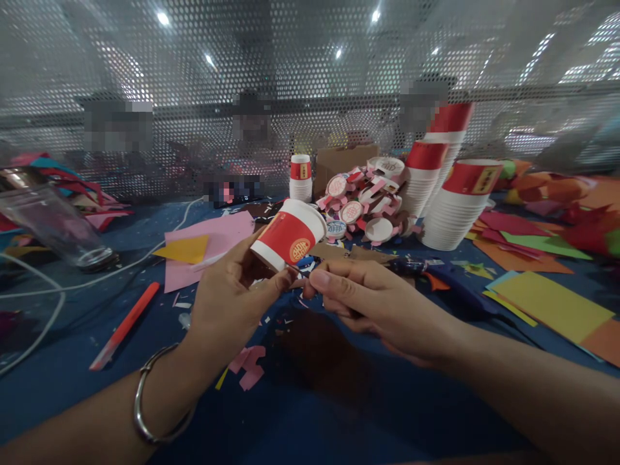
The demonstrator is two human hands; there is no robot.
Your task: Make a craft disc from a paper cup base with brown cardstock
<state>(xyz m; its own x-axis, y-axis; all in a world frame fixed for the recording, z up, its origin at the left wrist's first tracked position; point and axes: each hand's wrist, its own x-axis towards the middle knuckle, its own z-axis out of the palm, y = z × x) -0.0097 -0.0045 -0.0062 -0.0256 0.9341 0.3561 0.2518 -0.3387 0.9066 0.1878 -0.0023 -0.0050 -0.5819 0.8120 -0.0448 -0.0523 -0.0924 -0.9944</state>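
My left hand [231, 298] grips a red and white paper cup [289, 234] by its base, tilted with the mouth pointing up and right. A silver bangle [154, 400] circles that wrist. My right hand [372, 301] is closed, its thumb and fingers pinched together right beside the cup's bottom, touching the left thumb. What the pinch holds is too small to make out. Both hands hover above a dark blue table [310, 400] littered with paper scraps.
Stacks of paper cups [460, 203] stand at back right beside a heap of cut cup pieces [363, 200]. Coloured paper sheets [552, 303] lie right, pink and yellow paper [203, 248] left. An orange pen [124, 326], white cables [29, 284], a clear jar [53, 223]. People sit behind a perforated screen.
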